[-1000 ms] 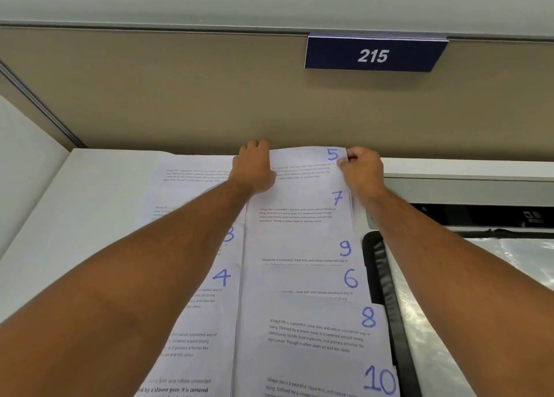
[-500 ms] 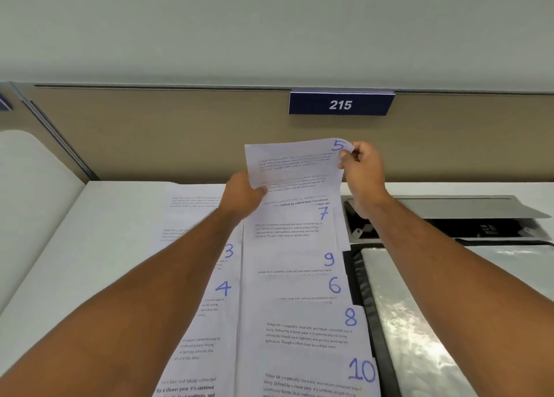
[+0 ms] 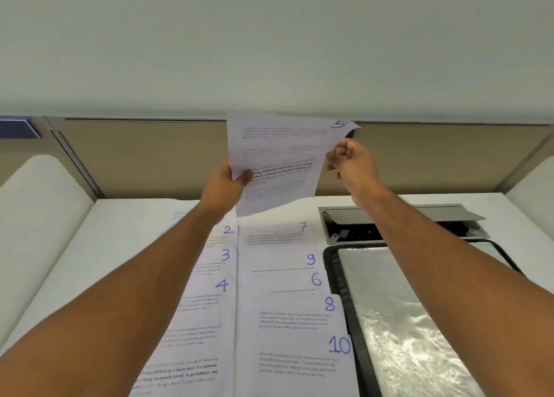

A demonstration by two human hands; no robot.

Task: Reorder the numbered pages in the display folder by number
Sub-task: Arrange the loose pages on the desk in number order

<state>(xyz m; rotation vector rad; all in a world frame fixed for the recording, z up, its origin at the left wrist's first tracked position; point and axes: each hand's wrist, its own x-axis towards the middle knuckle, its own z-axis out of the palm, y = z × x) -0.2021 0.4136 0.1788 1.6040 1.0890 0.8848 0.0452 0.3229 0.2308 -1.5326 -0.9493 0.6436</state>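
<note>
— So, what are the hands doing?

— Both are holding page 5 (image 3: 278,159) up in the air; the left hand (image 3: 223,186) is pinching its left edge, thumb lying across the printed lines, and the right hand (image 3: 349,162) is gripping the right edge just under the blue numeral, fingers curled; the corner above that hand is bending over, and the dark sign behind it is almost wholly hidden.

— Where are the other pages lying?

— Below the hands, on the white desk (image 3: 105,246), in two overlapping columns; under the left forearm I am reading page 2 (image 3: 228,230), page 3 (image 3: 226,254) and page 4 (image 3: 222,285), though the arm is covering most of each sheet; whether another sheet is sitting above 2 is hard to tell, only a scrap of text is showing. Beneath the raised sheet, page 7 (image 3: 302,226), page 9 (image 3: 311,258), page 6 (image 3: 316,279), page 8 (image 3: 329,303) and page 10 (image 3: 338,345) are running toward the person; the print is too blurred to read.

— And the display folder?

— The display folder (image 3: 389,306) is lying open under the right forearm, just beside the right column; its glossy sleeve is glaring, and the frame is cutting off its near end.
</note>
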